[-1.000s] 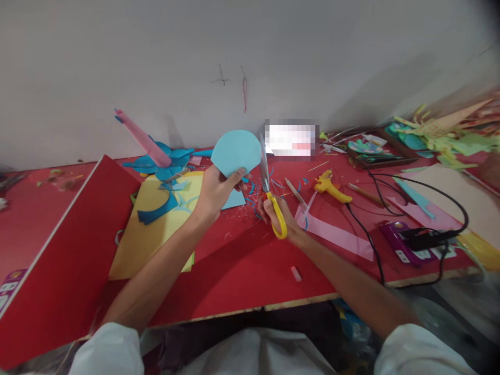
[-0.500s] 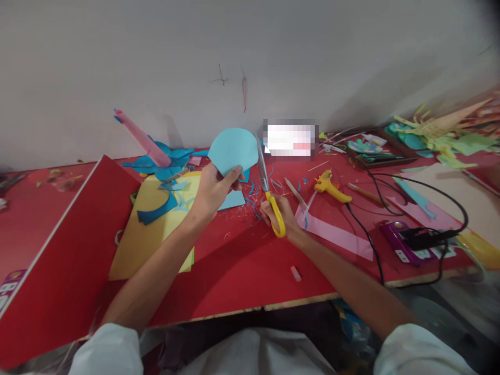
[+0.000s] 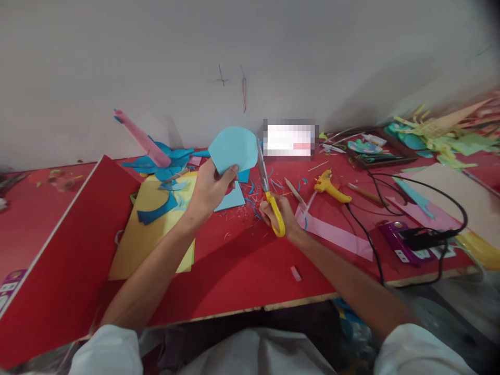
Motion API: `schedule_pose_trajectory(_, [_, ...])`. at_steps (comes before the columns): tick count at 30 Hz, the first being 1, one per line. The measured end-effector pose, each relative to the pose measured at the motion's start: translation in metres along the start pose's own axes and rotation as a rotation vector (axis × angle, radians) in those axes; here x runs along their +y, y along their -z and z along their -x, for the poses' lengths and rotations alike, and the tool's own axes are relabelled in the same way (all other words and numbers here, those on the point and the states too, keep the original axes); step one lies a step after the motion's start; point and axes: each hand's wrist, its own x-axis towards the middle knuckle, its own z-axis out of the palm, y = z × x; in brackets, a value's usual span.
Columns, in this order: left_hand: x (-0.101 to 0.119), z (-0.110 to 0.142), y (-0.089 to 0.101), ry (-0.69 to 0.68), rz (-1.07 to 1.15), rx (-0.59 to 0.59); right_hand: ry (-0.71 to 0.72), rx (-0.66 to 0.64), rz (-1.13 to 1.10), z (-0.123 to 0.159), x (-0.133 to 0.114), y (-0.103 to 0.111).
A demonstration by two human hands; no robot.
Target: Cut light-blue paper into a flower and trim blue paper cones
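A light-blue piece of paper [image 3: 233,148] with a rounded, fan-like outline is pinched at its lower edge by my left hand [image 3: 214,186], thumb on top. My right hand [image 3: 279,212] is closed on the yellow handle of a pair of scissors [image 3: 266,179]. The blades point up and away, right beside the paper's right edge; whether they touch it I cannot tell. Under the left hand lies another light-blue sheet [image 3: 231,200], with thin blue trimmings [image 3: 278,184] scattered near the scissors.
A yellow glue gun [image 3: 332,187] with a black cord lies right of my hands, near a pink paper strip [image 3: 338,237] and a purple power strip [image 3: 404,245]. Left are yellow sheets [image 3: 146,229], a pink paper cone [image 3: 142,138] and a leaning red board [image 3: 74,250]. A tray [image 3: 406,153] sits back right.
My left hand and the light-blue paper have shifted very slightly left. The right hand and scissors stay almost in the same place.
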Motion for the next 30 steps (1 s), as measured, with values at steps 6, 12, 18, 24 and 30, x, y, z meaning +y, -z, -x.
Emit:
schedule_pose_trajectory(6, [0.002,-0.002,0.003,-0.042,-0.065,-0.025,0.047,0.023,-0.033,-0.007,0.016,-0.002])
schedule_pose_trajectory(12, [0.003,-0.003,0.006,-0.028,-0.094,-0.044,0.061,0.025,0.056,-0.006,0.009,0.003])
schedule_pose_trajectory(18, [0.003,-0.005,0.005,-0.084,-0.061,0.003,0.039,0.028,0.028,-0.002,0.007,0.003])
schedule_pose_trajectory(24, [0.004,-0.005,0.008,-0.1,-0.102,-0.021,0.028,0.006,-0.026,-0.005,0.007,-0.003])
schedule_pose_trajectory(30, [0.004,-0.007,0.012,-0.162,-0.139,-0.057,0.028,-0.019,-0.018,-0.005,0.004,-0.003])
